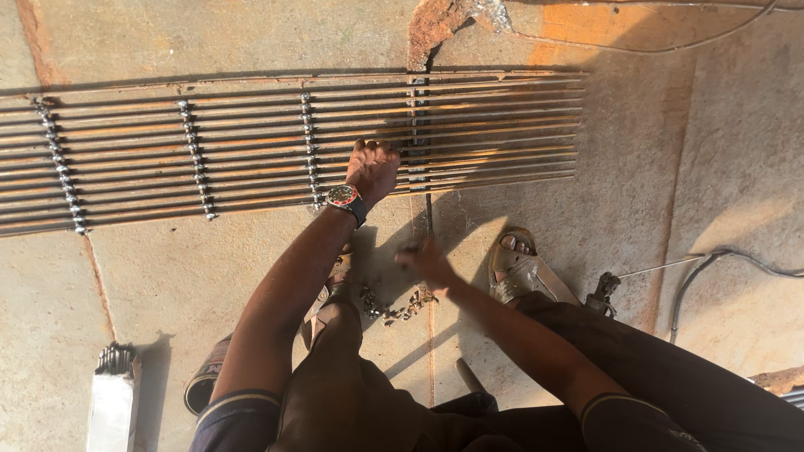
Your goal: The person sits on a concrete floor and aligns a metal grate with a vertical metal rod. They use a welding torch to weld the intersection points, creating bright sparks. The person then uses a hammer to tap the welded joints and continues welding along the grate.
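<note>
Grille: a long metal grille of thin parallel rods lies flat on the concrete floor ahead of me. Its long axis runs left to right across the view, its right end stopping short of the floor's right side and its left end running out past the left edge.
Cross rows: four beaded lines of welds or spacers cross the rods from the far edge to the near edge, well apart from one another.
My left hand: my left hand, with a wristwatch on it, rests on the grille's near edge between the third and fourth cross rows, fingers curled down onto the rods.
My right hand: my right hand hovers low over the floor just beside a small pile of metal pieces. It is blurred, so I cannot tell whether it pinches anything.
Feet: my sandalled foot stands on the floor to the right of the pile.
Near left corner: a pale box of rods stands on the floor.
Right side: a cable curves across the concrete.
</note>
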